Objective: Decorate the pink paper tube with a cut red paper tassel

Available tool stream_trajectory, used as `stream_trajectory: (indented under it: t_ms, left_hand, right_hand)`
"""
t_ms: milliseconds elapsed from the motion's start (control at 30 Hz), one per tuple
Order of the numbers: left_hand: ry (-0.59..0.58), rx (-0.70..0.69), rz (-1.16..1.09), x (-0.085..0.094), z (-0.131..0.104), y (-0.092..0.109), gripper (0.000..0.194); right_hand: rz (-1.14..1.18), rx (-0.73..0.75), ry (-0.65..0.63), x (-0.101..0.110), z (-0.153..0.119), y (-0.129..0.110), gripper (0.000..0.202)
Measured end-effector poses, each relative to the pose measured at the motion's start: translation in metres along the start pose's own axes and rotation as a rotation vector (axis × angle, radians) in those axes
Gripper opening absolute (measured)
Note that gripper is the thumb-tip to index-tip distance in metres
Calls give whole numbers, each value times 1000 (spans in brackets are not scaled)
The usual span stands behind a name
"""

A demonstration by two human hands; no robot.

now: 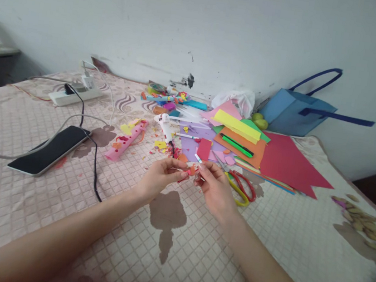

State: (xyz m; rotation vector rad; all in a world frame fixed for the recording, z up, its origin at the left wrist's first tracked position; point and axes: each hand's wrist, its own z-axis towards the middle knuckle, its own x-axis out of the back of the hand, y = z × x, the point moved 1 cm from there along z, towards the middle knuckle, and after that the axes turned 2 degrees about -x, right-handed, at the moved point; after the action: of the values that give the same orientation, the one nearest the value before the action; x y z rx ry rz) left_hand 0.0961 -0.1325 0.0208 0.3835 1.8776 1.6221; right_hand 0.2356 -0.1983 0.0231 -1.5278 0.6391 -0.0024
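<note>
I have the fingertips of my left hand (159, 177) pinched almost closed on a small red-orange paper piece (190, 171), just nearer to me than the glue gun (165, 129) and to its right. My right hand (216, 191), beside it, has its thumb and fingers closed around a thin white stick (198, 159) with a blue band, held close to the paper piece.

Right of the glue gun lie a purple sheet (187, 148), a small red card (204, 149) and a green cutter (237, 145) on orange paper (258, 155). The scissors (242, 189) are right of the glue gun and nearer me, just beyond my right hand. Left of the glue gun is a pink paper roll (126, 140); farther left, a black phone-like slab (50, 149).
</note>
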Motion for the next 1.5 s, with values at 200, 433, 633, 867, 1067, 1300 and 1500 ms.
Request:
stream_trajectory:
  t_ms: [200, 433, 633, 867, 1067, 1300, 1500]
  left_hand:
    - [-47, -51, 80, 1, 1, 0, 12]
    - [-36, -38, 51, -3, -3, 3, 14]
    - [-11, -14, 37, -2, -2, 4, 19]
    - [-6, -120, 204, 0, -1, 2, 16]
    - [-109, -553, 976, 3, -13, 5, 12]
    - [-429, -630, 1224, 10, -22, -1, 18]
    - [-384, -417, 1198, 21, -17, 0, 19]
  right_hand:
    - [16, 5, -32, -1, -2, -2, 19]
    - [-76, 62, -26, -3, -4, -2, 18]
    - [-286, 29, -12, 10, 7, -2, 23]
    - [-664, 118, 28, 36, 21, -7, 30]
    - [-468, -43, -341, 20, 0, -5, 25]
    - [-958, 250, -141, 55, -3, -24, 9]
    - [-1565, 323, 31, 135, 14, -46, 24]
